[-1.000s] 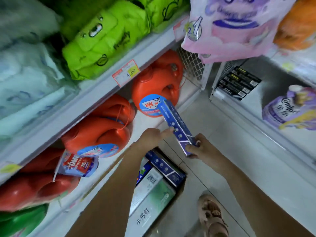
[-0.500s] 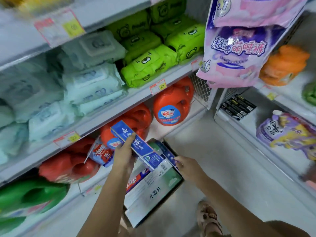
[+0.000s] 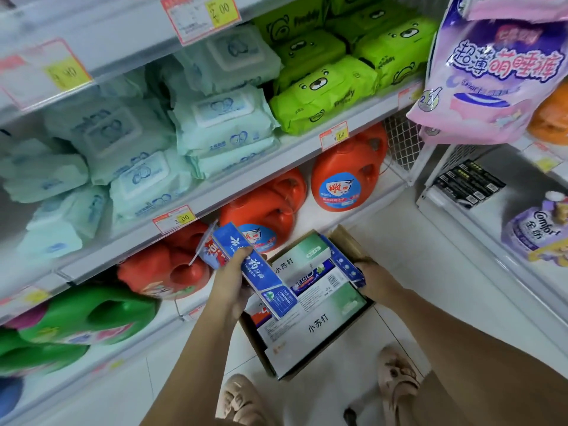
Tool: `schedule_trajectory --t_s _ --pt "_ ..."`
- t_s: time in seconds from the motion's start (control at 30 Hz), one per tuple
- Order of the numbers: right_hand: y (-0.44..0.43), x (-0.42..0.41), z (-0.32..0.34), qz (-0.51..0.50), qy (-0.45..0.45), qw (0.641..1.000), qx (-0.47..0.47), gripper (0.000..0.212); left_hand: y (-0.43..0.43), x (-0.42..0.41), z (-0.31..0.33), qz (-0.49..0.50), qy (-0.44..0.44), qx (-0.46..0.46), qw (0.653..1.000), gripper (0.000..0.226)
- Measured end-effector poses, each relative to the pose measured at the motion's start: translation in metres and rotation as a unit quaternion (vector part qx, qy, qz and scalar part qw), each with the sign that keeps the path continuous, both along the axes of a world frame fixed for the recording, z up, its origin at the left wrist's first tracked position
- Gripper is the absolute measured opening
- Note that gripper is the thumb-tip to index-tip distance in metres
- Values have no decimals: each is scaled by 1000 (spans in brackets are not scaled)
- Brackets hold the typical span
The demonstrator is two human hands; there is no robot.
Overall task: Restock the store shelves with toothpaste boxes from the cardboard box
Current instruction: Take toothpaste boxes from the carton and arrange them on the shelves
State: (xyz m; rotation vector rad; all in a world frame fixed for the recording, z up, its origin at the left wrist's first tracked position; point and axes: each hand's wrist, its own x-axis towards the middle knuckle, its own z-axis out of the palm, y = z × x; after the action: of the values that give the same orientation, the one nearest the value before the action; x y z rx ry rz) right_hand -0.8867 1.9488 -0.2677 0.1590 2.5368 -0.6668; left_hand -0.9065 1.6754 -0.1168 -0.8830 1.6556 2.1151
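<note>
In the head view, the left hand (image 3: 230, 284) curled round a blue toothpaste box (image 3: 256, 272), tilted above the left side of the cardboard box (image 3: 350, 241) on the floor (image 3: 430, 272). The right hand (image 3: 379, 282) gripped the near end of a dotted toothpaste box (image 3: 341, 259) at the carton's right side.

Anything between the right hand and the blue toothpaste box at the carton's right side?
Nothing visible. The right hand grips the blue toothpaste box by its near end, against the right wall of the cardboard box. The left hand holds a second blue box above its left side, out of the way.
</note>
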Motion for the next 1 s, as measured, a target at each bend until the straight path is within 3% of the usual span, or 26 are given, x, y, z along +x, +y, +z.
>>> schedule_trajectory --t_s 0.13,0.27,0.4,0.57,0.67,0.73,0.8,0.87,1.0 --pt "-4 -3 -3 -44 -46 998 27 36 -12 1 1 -2 -4 5 1000 15" --pt "-7 -8 8 -131 -34 991 19 42 -20 2 11 -5 -9 10 1000 19" --pt "-5 -9 39 -209 -46 975 -59 43 -20 8 25 10 -4 48 999 15" --pt "16 9 102 -273 -30 942 -193 26 -15 28 49 58 2 103 993 10" --pt "22 25 152 -273 -4 927 -258 20 -15 46 58 82 11 108 991 27" --pt "12 38 194 -283 16 896 -341 19 -16 58 66 94 23 121 988 36" --pt "-11 53 241 -259 35 870 -417 27 -16 71 77 100 30 133 986 38" --pt "-42 72 282 -183 67 884 -424 35 -14 84 88 105 38 136 984 39" --pt "-110 110 324 -5 188 933 -307 40 -14 106 112 152 55 166 973 44"
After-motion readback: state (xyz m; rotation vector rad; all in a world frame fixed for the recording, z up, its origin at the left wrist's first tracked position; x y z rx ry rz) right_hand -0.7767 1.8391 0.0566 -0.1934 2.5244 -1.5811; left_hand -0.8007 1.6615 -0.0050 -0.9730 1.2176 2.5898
